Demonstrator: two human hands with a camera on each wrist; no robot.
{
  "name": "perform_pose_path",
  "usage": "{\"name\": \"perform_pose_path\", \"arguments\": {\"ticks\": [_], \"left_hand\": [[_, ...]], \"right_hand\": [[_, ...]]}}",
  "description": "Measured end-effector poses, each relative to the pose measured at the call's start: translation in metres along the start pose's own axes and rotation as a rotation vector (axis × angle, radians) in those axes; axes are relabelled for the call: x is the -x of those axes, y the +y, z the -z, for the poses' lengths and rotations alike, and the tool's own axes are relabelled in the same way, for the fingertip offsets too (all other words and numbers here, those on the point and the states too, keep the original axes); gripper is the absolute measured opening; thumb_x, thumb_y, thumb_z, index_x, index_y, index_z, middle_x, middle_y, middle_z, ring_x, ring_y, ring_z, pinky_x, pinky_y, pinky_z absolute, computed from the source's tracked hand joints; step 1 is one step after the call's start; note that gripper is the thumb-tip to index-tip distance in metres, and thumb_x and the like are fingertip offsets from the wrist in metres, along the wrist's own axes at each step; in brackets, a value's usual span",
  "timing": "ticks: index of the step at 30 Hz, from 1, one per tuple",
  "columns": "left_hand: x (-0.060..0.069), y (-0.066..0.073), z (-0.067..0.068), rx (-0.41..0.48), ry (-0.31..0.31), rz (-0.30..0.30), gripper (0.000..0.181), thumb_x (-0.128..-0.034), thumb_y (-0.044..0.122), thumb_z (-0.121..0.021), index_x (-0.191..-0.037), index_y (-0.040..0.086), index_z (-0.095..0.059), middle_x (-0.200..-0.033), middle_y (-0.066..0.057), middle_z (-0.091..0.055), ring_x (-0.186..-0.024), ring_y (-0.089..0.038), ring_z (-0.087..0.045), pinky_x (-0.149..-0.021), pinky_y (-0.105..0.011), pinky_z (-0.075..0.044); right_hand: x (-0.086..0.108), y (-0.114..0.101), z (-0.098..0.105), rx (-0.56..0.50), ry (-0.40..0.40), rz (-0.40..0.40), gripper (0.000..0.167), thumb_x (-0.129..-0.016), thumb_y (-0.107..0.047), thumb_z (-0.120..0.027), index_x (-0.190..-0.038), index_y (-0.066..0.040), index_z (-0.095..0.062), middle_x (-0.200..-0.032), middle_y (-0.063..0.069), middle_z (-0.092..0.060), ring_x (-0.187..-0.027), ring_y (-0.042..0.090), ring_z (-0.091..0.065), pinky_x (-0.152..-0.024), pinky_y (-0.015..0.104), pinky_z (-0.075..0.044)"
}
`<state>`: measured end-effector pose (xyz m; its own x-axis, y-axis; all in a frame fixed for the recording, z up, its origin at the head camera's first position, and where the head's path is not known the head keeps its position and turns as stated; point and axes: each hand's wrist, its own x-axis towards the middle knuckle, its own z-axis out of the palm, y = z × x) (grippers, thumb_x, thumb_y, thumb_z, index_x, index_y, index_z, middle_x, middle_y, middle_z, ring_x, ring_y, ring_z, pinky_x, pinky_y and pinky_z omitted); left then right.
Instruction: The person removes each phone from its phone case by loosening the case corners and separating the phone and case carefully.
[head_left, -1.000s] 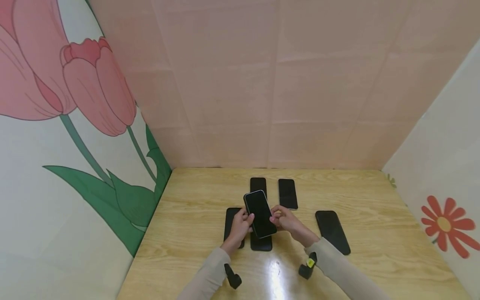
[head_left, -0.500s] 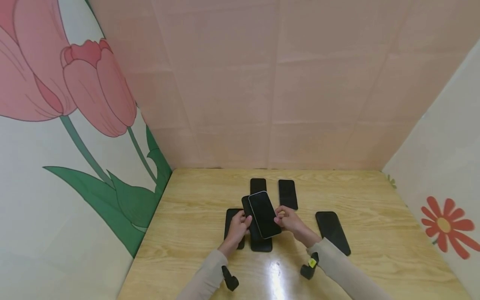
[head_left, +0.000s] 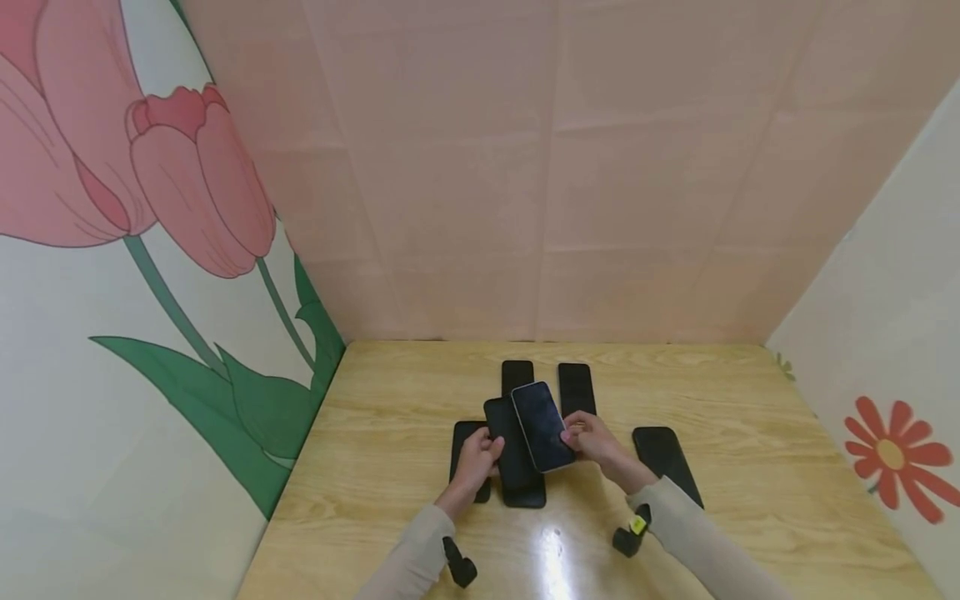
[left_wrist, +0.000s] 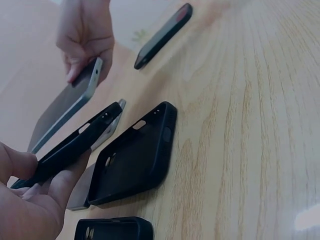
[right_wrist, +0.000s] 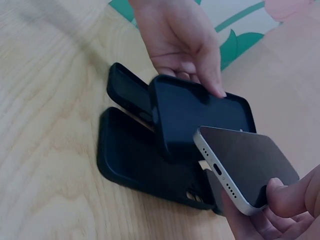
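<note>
My left hand (head_left: 475,464) pinches a black phone case (head_left: 504,429) by its left edge, above the table; its hollow side faces up in the right wrist view. In my right hand (head_left: 602,446) is a phone (head_left: 542,427) with silver sides, gripped at its lower right. The phone is apart from the case in the left wrist view and overlaps its right side in the head view. Beneath them on the table lies an empty black case (left_wrist: 132,157), and another black case (right_wrist: 129,91) lies to its left, partly hidden by my left hand in the head view.
At the back of the wooden table (head_left: 405,383) lie two dark phone-shaped items, one (head_left: 517,375) behind the held case and one (head_left: 576,387) to its right. Another dark item (head_left: 666,462) lies right of my right hand. Walls stand behind and at both sides.
The phone has come away from the held case, moving right with my right hand and uncovering the case. My left hand has stayed nearly in place.
</note>
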<state>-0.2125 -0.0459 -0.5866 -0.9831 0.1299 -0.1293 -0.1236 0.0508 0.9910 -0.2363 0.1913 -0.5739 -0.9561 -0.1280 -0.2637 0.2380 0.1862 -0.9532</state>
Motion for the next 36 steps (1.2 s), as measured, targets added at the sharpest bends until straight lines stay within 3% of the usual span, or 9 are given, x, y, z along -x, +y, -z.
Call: {"name": "perform_pose_path", "arguments": {"ticks": [5,12,19,26,31,36], "left_hand": [[-0.005,-0.01,0.0,-0.01,-0.005,0.019,0.036,-0.1024,0.012,-0.055,-0.131,-0.01,-0.049,-0.11,-0.022,-0.065,-0.093,-0.028,-0.066,-0.074,-0.044,-0.057],[-0.006,-0.012,-0.001,-0.009,-0.014,0.036,0.057,-0.1021,0.014,-0.056,-0.145,-0.016,-0.032,-0.127,-0.034,-0.055,-0.11,-0.038,-0.061,-0.078,-0.046,-0.056],[-0.005,-0.014,-0.003,-0.014,-0.022,0.048,0.052,-0.1022,0.011,-0.054,-0.143,-0.016,-0.035,-0.122,-0.03,-0.059,-0.107,-0.037,-0.063,-0.079,-0.046,-0.056],[-0.003,-0.013,-0.003,0.026,-0.059,0.044,0.041,-0.1028,0.012,-0.054,-0.138,-0.008,-0.047,-0.11,-0.017,-0.068,-0.098,-0.029,-0.067,-0.077,-0.043,-0.057],[-0.003,-0.014,-0.005,0.02,-0.062,0.05,0.047,-0.1022,0.014,-0.055,-0.142,-0.009,-0.043,-0.116,-0.019,-0.065,-0.103,-0.03,-0.065,-0.079,-0.044,-0.056],[-0.004,-0.015,-0.007,-0.006,-0.069,0.05,0.049,-0.1029,0.014,-0.054,-0.143,-0.011,-0.04,-0.119,-0.022,-0.063,-0.106,-0.032,-0.064,-0.08,-0.045,-0.056]], "right_hand": [[0.0,0.0,0.012,0.016,0.047,-0.009,0.017,-0.093,0.009,-0.055,-0.108,0.01,-0.049,-0.081,0.005,-0.062,-0.069,0.015,-0.059,-0.063,0.032,-0.052],[0.001,0.002,0.025,0.019,0.059,-0.007,0.015,-0.094,0.008,-0.053,-0.108,0.01,-0.048,-0.077,0.006,-0.059,-0.07,0.016,-0.058,-0.066,0.034,-0.052],[0.0,0.0,0.04,0.051,0.087,-0.02,0.022,-0.097,0.004,-0.053,-0.115,0.012,-0.046,-0.087,0.011,-0.062,-0.074,0.018,-0.061,-0.069,0.036,-0.053],[-0.002,-0.005,0.061,0.053,0.085,-0.013,0.034,-0.1,-0.002,-0.052,-0.127,0.016,-0.041,-0.087,0.01,-0.067,-0.075,0.016,-0.064,-0.071,0.037,-0.053],[-0.007,-0.006,0.074,0.037,0.102,-0.004,0.038,-0.102,-0.005,-0.05,-0.132,0.016,-0.04,-0.09,0.009,-0.068,-0.077,0.014,-0.064,-0.077,0.041,-0.054],[-0.013,-0.005,0.086,0.028,0.163,0.021,0.041,-0.102,-0.006,-0.052,-0.134,0.017,-0.041,-0.091,0.007,-0.067,-0.072,0.011,-0.062,-0.071,0.037,-0.054]]}}
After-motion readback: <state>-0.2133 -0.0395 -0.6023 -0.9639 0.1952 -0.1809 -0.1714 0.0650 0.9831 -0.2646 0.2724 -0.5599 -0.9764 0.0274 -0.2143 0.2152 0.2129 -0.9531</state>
